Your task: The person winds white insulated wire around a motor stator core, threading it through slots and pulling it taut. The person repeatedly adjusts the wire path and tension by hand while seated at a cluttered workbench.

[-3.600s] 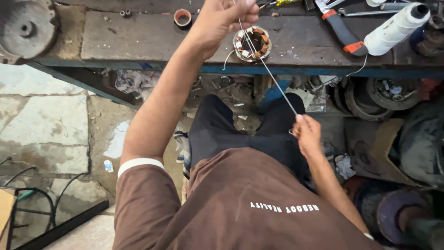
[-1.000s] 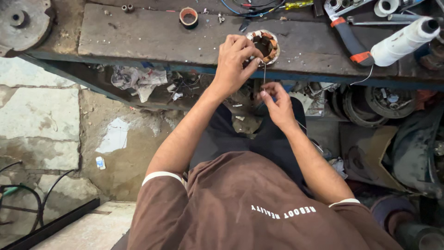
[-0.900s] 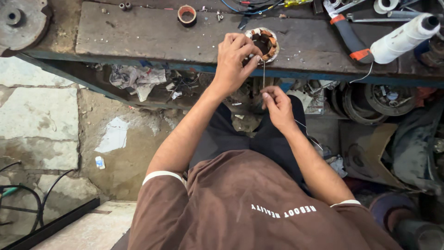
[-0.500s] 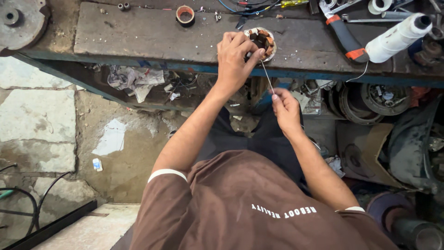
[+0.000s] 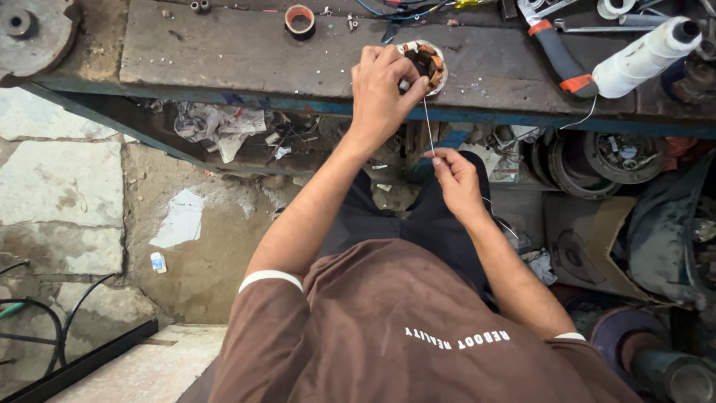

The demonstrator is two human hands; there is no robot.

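A small round motor stator with copper windings (image 5: 431,61) rests near the front edge of the worn workbench (image 5: 224,52). My left hand (image 5: 380,89) grips it from the left side. A thin white thread (image 5: 427,123) runs taut from the stator down to my right hand (image 5: 455,175), which pinches it below the bench edge, over my lap.
A white thread spool (image 5: 645,56) lies at the bench's right end beside red-handled pliers (image 5: 556,48). A roll of tape (image 5: 300,20) sits further back, a metal disc (image 5: 30,30) at far left. Motor parts and scrap (image 5: 611,157) crowd the floor to the right.
My right hand has drawn the thread away from the stator, down and toward me, after being close up against it a second ago. My left hand keeps hold of the stator.
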